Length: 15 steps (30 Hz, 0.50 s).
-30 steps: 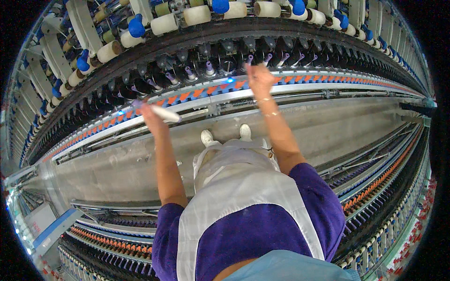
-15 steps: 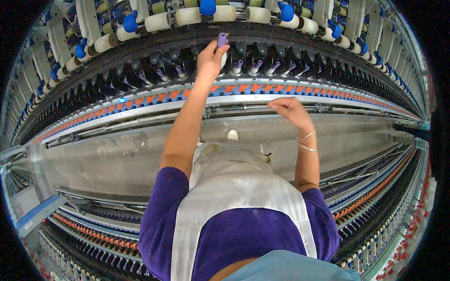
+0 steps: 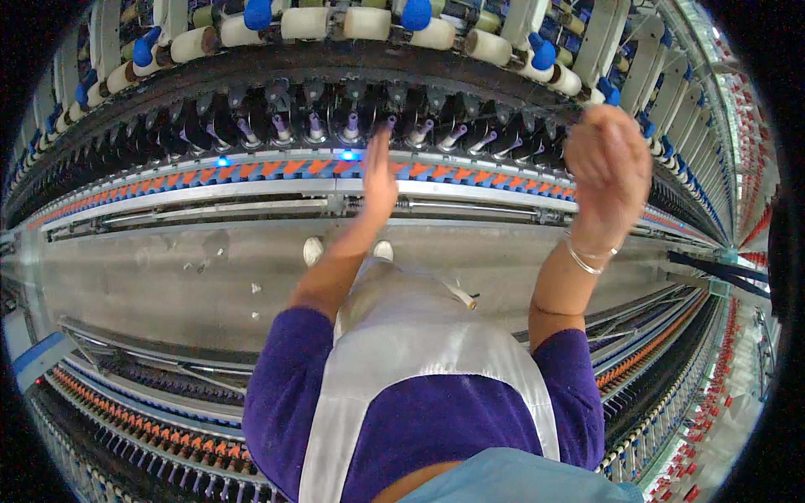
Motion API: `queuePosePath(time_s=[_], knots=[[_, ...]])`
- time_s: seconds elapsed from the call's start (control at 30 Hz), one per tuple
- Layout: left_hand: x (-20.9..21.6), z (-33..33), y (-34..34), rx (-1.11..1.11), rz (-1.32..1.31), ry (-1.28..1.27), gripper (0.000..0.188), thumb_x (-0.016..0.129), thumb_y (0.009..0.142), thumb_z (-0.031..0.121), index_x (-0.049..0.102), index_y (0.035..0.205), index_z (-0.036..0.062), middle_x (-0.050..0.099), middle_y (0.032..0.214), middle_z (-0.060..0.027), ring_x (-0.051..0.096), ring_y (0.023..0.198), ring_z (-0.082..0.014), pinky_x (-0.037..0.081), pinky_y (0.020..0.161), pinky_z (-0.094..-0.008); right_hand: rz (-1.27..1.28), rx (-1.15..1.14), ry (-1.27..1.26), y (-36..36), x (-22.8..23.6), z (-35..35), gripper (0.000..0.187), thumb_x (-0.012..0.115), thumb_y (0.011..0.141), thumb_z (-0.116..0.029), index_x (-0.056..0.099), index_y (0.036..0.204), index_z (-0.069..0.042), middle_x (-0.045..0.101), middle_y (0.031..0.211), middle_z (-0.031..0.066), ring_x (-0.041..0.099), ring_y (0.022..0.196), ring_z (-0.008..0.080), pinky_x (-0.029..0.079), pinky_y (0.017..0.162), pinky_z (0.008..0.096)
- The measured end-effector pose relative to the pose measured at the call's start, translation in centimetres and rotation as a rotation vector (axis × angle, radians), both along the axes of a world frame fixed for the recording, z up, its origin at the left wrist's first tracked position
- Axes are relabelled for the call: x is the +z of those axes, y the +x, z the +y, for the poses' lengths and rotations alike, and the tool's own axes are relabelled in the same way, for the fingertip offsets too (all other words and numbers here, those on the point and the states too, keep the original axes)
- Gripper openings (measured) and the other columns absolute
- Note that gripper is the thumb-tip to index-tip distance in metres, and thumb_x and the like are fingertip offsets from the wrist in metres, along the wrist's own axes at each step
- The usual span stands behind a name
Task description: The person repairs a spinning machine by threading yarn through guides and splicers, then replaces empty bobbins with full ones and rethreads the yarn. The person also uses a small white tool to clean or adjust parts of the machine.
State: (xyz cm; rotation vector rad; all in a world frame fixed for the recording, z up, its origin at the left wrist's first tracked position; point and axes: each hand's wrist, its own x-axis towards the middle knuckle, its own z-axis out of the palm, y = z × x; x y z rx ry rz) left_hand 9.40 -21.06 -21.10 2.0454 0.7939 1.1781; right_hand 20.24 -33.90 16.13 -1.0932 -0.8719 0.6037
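1. Right hand (image 3: pixel 608 168) up, left hand (image 3: pixel 381 180) lower versus earlier.
2. Left grip open, fingers beside purple-topped bobbin (image 3: pixel 391 123), touch unclear; bobbin's in spindle row (image 3: pixel 315 127), likely for alignment.
3. Right grip curled, blurred; can't tell contents.

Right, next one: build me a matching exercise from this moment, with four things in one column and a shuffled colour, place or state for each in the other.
Column one
1. Left hand
2. Shirt
3. Right hand
4. Rollers

Column two
A. Bracelets at its wrist
B. Cream, in a row near the picture's top
C. Fingers pointing to the row of purple-topped tubes
D. Purple

Pairs: 1-C, 2-D, 3-A, 4-B
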Motion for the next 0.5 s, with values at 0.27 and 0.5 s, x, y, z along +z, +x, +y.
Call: queuePosePath(time_s=[0.27, 0.5], knots=[[-18.2, 3.5, 2.6, 0.084, -0.653, -1.748, 0.025, 0.063, 0.086, 0.025, 0.061, 0.094, 0.0009, 0.065, 0.079, -0.0081, 0.060, 0.062, -0.0192, 0.051, 0.057, -0.0280, -0.225, 0.026, -0.180, -3.5, 3.9, 8.2, 0.024, 0.047, 0.094, -0.014, 0.058, 0.100, 0.007, 0.036, 0.059, -0.0074, 0.029, 0.048, 0.0020, 0.021, 0.045, 0.0203], [-20.8, 2.5, 0.0, 0.153, -0.009, -1.499, 0.030, 0.060, 0.087, 0.021, 0.056, 0.110, 0.0011, 0.064, 0.089, -0.0099, 0.060, 0.074, -0.0190, 0.049, 0.068, -0.0322, -0.916, -0.729, -0.321, 1.6, -15.4, 6.9, 0.016, 0.060, 0.086, -0.013, 0.069, 0.086, 0.000, 0.068, 0.077, 0.0123, 0.063, 0.066, 0.0189, 0.048, 0.058, 0.0314]])
